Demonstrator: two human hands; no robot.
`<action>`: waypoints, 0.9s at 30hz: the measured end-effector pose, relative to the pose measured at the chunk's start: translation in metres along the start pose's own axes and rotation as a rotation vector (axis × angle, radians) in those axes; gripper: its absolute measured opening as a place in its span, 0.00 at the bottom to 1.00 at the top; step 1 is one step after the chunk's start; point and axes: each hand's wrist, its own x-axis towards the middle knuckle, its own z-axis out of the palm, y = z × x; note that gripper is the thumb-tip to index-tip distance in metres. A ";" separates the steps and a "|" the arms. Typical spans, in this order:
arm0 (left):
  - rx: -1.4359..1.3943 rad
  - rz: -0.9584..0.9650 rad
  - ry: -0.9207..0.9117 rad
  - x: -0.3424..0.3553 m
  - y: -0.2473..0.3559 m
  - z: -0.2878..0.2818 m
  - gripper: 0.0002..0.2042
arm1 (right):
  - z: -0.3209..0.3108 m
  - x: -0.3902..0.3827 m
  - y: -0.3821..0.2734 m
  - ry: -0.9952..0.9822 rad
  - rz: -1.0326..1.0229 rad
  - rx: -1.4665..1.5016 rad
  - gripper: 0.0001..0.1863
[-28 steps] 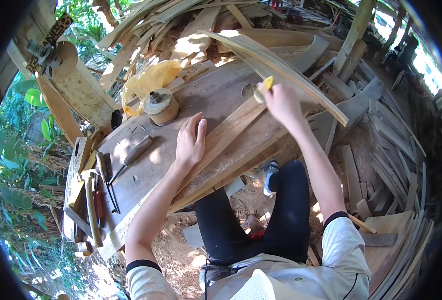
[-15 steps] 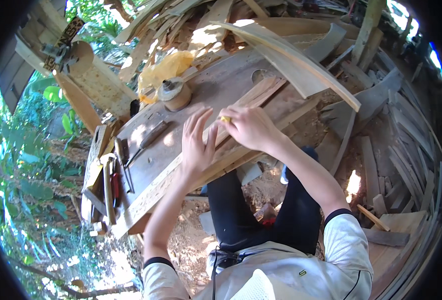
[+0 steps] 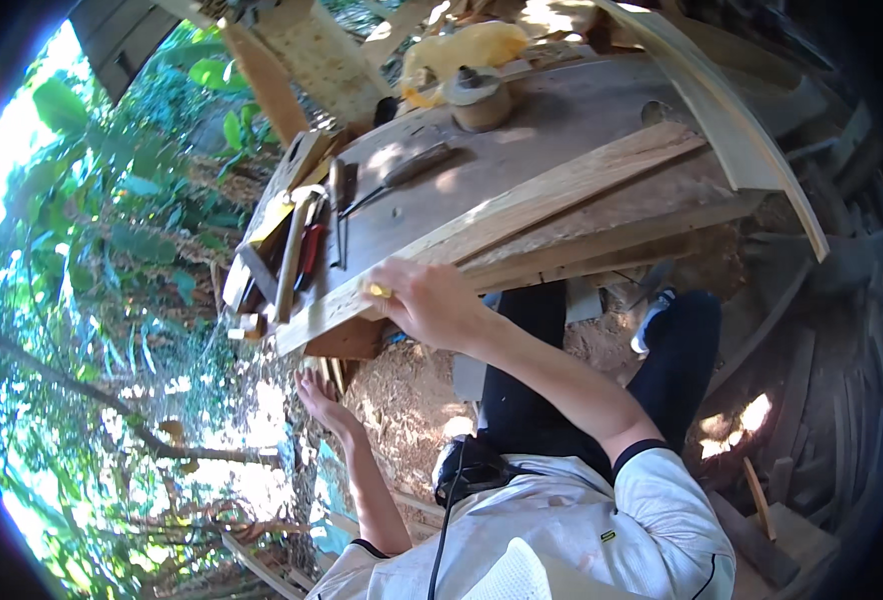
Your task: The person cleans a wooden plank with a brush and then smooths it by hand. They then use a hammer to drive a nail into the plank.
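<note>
A long pale wooden board (image 3: pixel 542 212) lies slantwise along the near edge of the workbench (image 3: pixel 562 110). Over the board's near-left part, my right hand (image 3: pixel 424 300) has its fingers curled together. A small yellow thing (image 3: pixel 380 290) shows at those fingers, too small to name. My left hand (image 3: pixel 328 402) is off the bench, just below the board's left end, fingers stretched out and nothing in them. Near that end lie a wooden-handled tool (image 3: pixel 292 260), a red-handled tool (image 3: pixel 311 250) and a chisel-like tool with a thin blade (image 3: pixel 417 165).
Toward the back of the bench stand a round, dark-topped container (image 3: pixel 479 100) and a crumpled yellow plastic bag (image 3: pixel 472 48). A long curved plank (image 3: pixel 732 110) juts out at the right. Scrap wood (image 3: pixel 797 400) is piled at right, with green plants (image 3: pixel 112 210) at left.
My hands were together over the middle of the board; both have moved left toward its near end, the left one dropping off the bench. The view has swung left.
</note>
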 end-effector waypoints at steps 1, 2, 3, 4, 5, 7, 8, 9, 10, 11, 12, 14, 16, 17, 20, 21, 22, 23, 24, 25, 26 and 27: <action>-0.070 -0.031 -0.003 0.005 -0.007 -0.008 0.31 | 0.019 0.005 -0.004 -0.040 0.017 -0.129 0.08; -0.095 -0.046 -0.014 0.008 -0.010 -0.006 0.31 | 0.038 0.007 -0.008 -0.076 0.036 -0.273 0.08; -0.085 -0.103 -0.032 0.007 -0.011 -0.009 0.32 | 0.055 0.006 -0.012 -0.109 0.056 -0.418 0.09; -0.180 -0.175 -0.070 0.007 -0.015 -0.014 0.33 | 0.068 0.004 -0.036 -0.164 -0.026 -0.446 0.10; -0.277 -0.237 -0.143 0.005 -0.009 -0.007 0.34 | 0.082 0.004 -0.040 -0.207 -0.057 -0.320 0.10; -0.304 -0.210 -0.181 0.008 -0.018 -0.009 0.39 | 0.112 0.011 -0.058 -0.302 -0.143 -0.038 0.10; -0.470 -0.303 -0.220 0.007 -0.019 -0.009 0.39 | 0.116 0.014 -0.062 -0.285 -0.095 0.035 0.11; -0.635 -0.393 -0.259 0.007 -0.020 -0.008 0.39 | 0.124 0.021 -0.061 -0.172 -0.101 -0.084 0.11; -0.616 -0.437 -0.220 0.004 -0.018 -0.006 0.39 | 0.129 0.029 -0.059 -0.058 -0.102 -0.206 0.11; -0.596 -0.480 -0.183 0.003 -0.016 -0.004 0.40 | 0.134 0.032 -0.059 0.058 -0.102 -0.326 0.11; -0.575 -0.523 -0.148 0.000 -0.014 0.000 0.41 | 0.135 0.026 -0.060 -0.232 0.050 -0.291 0.10; -0.558 -0.404 -0.152 -0.010 -0.004 0.021 0.44 | 0.144 0.018 -0.041 -0.205 -0.191 0.006 0.11; -0.555 -0.339 -0.176 -0.022 0.005 0.034 0.44 | 0.140 0.016 -0.031 -0.272 -0.225 0.273 0.12; -0.563 -0.401 -0.168 -0.019 -0.005 0.027 0.43 | 0.133 0.016 -0.030 -0.236 -0.169 0.134 0.13; -0.597 -0.533 -0.169 -0.013 -0.022 0.028 0.38 | 0.098 0.010 -0.010 -0.105 -0.071 -0.203 0.13; -0.526 -0.428 -0.149 -0.014 -0.024 0.035 0.36 | 0.081 0.001 -0.002 -0.087 -0.043 -0.131 0.12; -0.457 -0.329 -0.130 -0.017 -0.030 0.039 0.34 | 0.052 -0.008 -0.001 -0.073 -0.012 -0.062 0.11; -0.397 -0.230 -0.109 -0.020 -0.035 0.045 0.33 | 0.023 -0.017 -0.001 -0.062 0.014 0.003 0.11; -0.291 -0.111 -0.055 -0.024 -0.032 0.059 0.23 | -0.010 -0.026 0.011 0.037 0.036 -0.008 0.11; -0.205 -0.105 -0.003 -0.035 -0.014 0.083 0.16 | -0.047 -0.038 0.028 0.143 0.062 -0.035 0.12; -0.234 -0.002 -0.009 -0.042 -0.007 0.093 0.14 | -0.081 -0.050 0.039 0.177 0.198 0.030 0.12; -0.261 0.105 0.004 -0.048 -0.002 0.098 0.13 | -0.113 -0.059 0.049 0.205 0.323 0.109 0.12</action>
